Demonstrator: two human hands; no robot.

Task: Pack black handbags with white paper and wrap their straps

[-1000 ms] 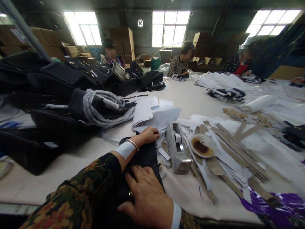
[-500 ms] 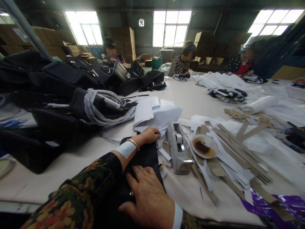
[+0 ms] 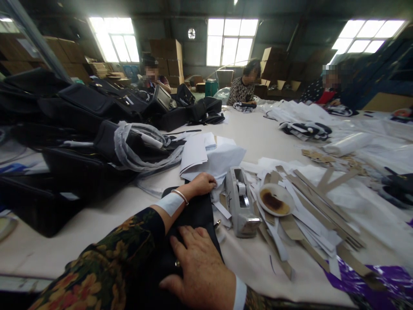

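A black bag (image 3: 204,210) with small gold-coloured metal fittings lies in front of me on the table, partly hidden by my arms. At its far end, my left hand (image 3: 203,183) has its fingers closed around the right corner. Nearer to me, my right hand (image 3: 201,262) presses flat on the bag with the fingers spread. Just to the right of the bag stands a grey tape dispenser (image 3: 243,206). White paper sheets (image 3: 209,155) lie beyond my left hand.
Black bags (image 3: 80,103) are heaped on the left, with a clear plastic coil (image 3: 129,157) on them. A stained white dish (image 3: 276,199) sits among cardboard strips (image 3: 309,241) on the right. Purple plastic (image 3: 348,277) lies at the near right edge. Several people (image 3: 243,88) work across the table.
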